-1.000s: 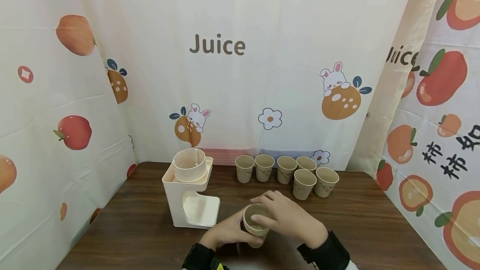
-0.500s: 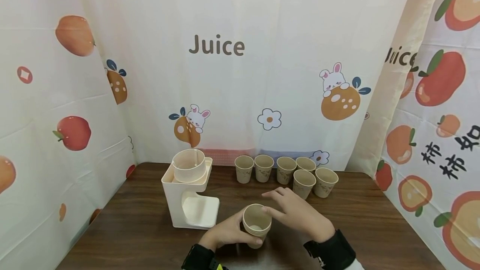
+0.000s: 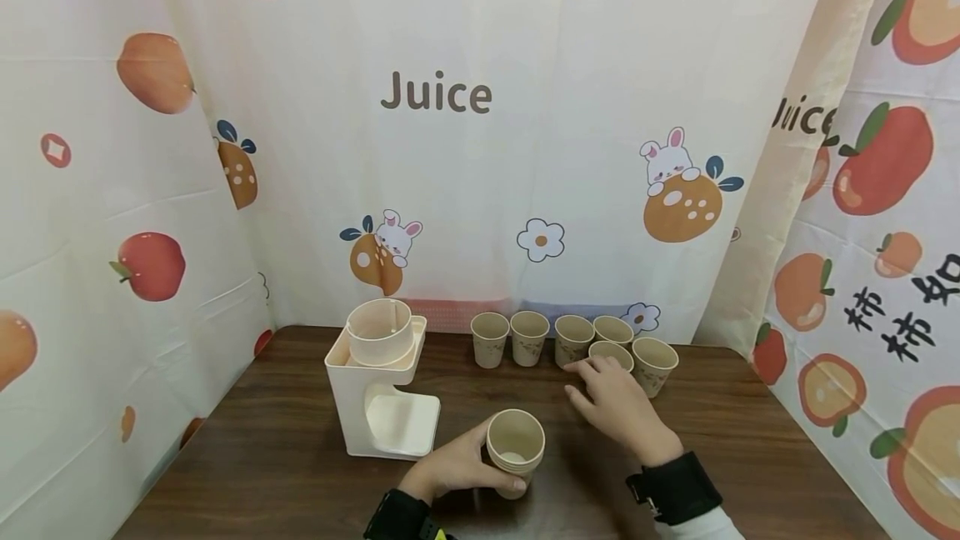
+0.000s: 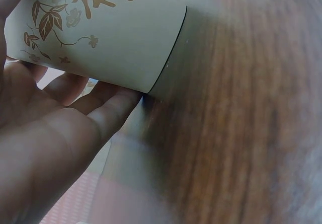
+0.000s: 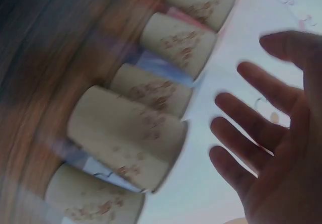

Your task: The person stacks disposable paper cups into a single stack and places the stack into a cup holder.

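Note:
My left hand (image 3: 468,465) grips a small stack of nested beige paper cups (image 3: 517,440) at the table's front, mouths facing up. In the left wrist view the lowest paper cup (image 4: 100,38) shows brown leaf print, its base close over the wood, with fingers (image 4: 113,100) along its side. My right hand (image 3: 622,407) is empty, fingers spread, near the front paper cup (image 3: 611,350) of the back group, overlapping it in the head view. In the right wrist view that front cup (image 5: 128,138) stands a little apart from my fingertips.
Several more upright paper cups (image 3: 490,340) stand along the back of the brown wooden table (image 3: 285,457). Left of my hands is a cream-coloured stand (image 3: 348,407) with a round open container (image 3: 378,332) on top. Fruit-printed curtains (image 3: 450,190) enclose the back and sides.
My right hand has let go of the cup stack's rim and moved right and away from me, toward the back cups. The left hand keeps holding the stack in place.

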`<state>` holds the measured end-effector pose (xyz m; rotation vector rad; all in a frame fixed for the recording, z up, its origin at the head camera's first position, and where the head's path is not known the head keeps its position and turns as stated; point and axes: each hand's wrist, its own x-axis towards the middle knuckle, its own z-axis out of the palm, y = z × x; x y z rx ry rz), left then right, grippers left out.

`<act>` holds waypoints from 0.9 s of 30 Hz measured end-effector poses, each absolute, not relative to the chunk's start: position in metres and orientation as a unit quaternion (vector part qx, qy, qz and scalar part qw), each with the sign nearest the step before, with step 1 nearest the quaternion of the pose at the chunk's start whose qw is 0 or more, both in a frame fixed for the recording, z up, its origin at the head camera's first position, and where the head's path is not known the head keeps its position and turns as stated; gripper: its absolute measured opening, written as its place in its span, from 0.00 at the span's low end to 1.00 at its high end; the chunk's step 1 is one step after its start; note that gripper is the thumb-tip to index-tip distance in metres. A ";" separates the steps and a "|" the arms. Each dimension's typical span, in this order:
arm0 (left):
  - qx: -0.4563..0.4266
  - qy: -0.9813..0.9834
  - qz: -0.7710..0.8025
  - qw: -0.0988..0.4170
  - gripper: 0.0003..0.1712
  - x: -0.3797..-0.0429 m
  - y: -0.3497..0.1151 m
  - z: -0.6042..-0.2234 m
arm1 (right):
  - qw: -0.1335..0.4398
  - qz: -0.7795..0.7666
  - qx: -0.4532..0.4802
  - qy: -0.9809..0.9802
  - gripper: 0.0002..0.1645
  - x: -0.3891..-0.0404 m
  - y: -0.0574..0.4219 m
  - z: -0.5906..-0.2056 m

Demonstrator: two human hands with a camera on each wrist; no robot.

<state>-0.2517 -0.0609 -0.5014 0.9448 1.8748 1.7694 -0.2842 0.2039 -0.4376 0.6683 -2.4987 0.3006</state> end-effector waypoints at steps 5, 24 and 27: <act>0.338 0.673 0.629 0.193 0.43 -0.252 -0.061 -0.501 | 0.319 0.124 0.210 -0.916 0.16 -0.295 0.215 -0.445; 0.345 0.662 0.636 0.198 0.43 -0.252 -0.061 -0.502 | 0.337 0.147 0.129 -0.921 0.20 -0.320 0.230 -0.462; 0.345 0.660 0.636 0.200 0.43 -0.252 -0.061 -0.503 | 0.340 0.146 0.127 -0.920 0.21 -0.323 0.231 -0.463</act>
